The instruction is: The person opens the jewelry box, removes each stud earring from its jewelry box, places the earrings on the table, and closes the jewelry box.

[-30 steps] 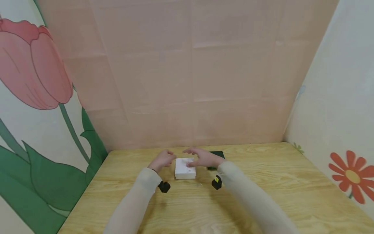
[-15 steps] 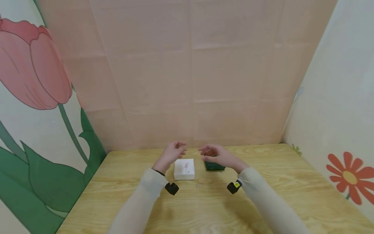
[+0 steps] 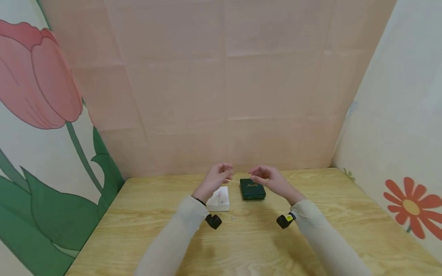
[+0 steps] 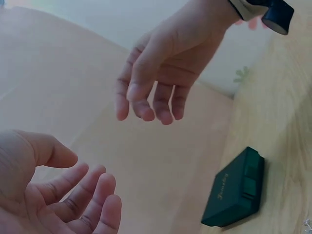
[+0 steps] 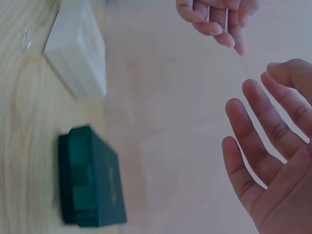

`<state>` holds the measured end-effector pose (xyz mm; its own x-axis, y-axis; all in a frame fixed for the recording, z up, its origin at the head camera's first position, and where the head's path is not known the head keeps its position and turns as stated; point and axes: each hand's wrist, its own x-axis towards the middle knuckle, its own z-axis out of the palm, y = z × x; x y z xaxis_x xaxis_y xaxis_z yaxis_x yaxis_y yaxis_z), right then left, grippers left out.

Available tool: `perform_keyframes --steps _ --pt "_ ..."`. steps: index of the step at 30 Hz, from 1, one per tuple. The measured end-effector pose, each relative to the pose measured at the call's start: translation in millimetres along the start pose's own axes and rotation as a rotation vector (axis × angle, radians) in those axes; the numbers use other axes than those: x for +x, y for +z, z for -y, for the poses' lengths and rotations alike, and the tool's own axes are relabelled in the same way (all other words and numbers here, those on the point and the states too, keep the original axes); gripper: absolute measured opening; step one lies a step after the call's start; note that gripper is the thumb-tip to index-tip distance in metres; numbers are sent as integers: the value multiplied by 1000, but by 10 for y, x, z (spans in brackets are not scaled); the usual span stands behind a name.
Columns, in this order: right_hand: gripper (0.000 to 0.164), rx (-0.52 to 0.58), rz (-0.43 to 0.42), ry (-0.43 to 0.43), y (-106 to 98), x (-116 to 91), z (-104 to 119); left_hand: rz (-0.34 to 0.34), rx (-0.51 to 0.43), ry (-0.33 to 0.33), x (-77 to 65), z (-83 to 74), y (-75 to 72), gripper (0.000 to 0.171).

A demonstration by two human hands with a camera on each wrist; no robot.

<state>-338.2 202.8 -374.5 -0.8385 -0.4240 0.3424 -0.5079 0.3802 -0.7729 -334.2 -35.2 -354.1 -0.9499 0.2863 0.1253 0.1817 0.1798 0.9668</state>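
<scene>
The fingers (image 5: pixel 251 139) of the left hand (image 3: pixel 216 178) and right hand (image 3: pixel 272 180) curved loosely in the air, holding nothing. Below the right hand, not touching it, a closed, gold-lettered dark green box (image 3: pixel 253 191) lay on the counter (image 3: pixel 241 241); left of it sat a flower-printed white box (image 3: pixel 221 201), contents of both hidden.

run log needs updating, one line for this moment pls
left hand: raised, empty; right hand: raised, empty; white box: on table; green box: on table, closed
</scene>
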Motion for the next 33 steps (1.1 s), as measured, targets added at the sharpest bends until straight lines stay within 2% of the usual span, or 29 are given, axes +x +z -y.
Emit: perform_keyframes --steps 5,7,10,12,14,17,20,23,25,29,33 --pt "23 -8 -39 52 -68 70 -276 48 46 -16 174 107 164 27" --pt "21 -39 -56 78 -84 103 -376 71 73 -40 245 169 234 28" --pt "24 -82 -53 134 -94 157 -515 105 163 -95 337 264 347 34" --pt "35 -120 -12 172 -92 192 -605 125 242 -147 380 318 419 43" --pt "54 -143 49 228 -84 220 -678 134 318 -200 408 350 490 54" --pt "83 -211 147 289 -65 246 -744 148 369 -285 443 391 583 65" --pt "99 -259 223 349 -32 259 -773 167 394 -335 493 447 659 57" --pt "105 -274 276 398 13 269 -810 180 413 -347 528 524 728 56" --pt "106 -285 301 415 40 268 -840 181 420 -358 522 554 772 61" --pt "105 -255 317 421 66 268 -888 149 370 -360 496 583 843 64" --pt "103 -224 304 439 62 251 -908 83 287 -375 480 612 899 63"
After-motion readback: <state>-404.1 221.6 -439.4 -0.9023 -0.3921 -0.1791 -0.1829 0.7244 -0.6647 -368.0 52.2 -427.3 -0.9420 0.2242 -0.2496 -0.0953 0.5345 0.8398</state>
